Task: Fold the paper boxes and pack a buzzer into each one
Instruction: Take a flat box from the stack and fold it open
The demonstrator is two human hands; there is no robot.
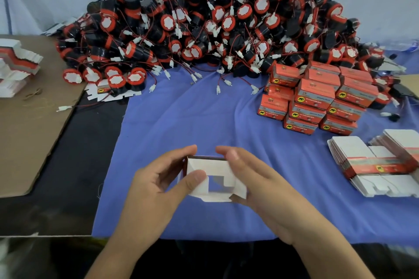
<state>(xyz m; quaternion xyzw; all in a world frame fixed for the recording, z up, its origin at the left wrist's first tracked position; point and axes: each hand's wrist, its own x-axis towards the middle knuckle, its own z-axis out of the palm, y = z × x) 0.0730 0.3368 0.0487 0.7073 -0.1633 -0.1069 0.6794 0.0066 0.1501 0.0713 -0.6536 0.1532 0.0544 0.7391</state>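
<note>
Left hand (163,179) grips the half-folded box (215,180) low over the cloth (181,120) near the front edge of the desk (68,176), thumb on a flap, probably tucking it. Right hand (256,179) curls round the other side, steadying. Buzzers (215,25) heaped behind, packed boxes (317,97) at right; bare cloth between allows reaching.

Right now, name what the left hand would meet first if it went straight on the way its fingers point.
The left hand grips the paper box, so that comes first; just beyond it, probably the right hand.
</note>
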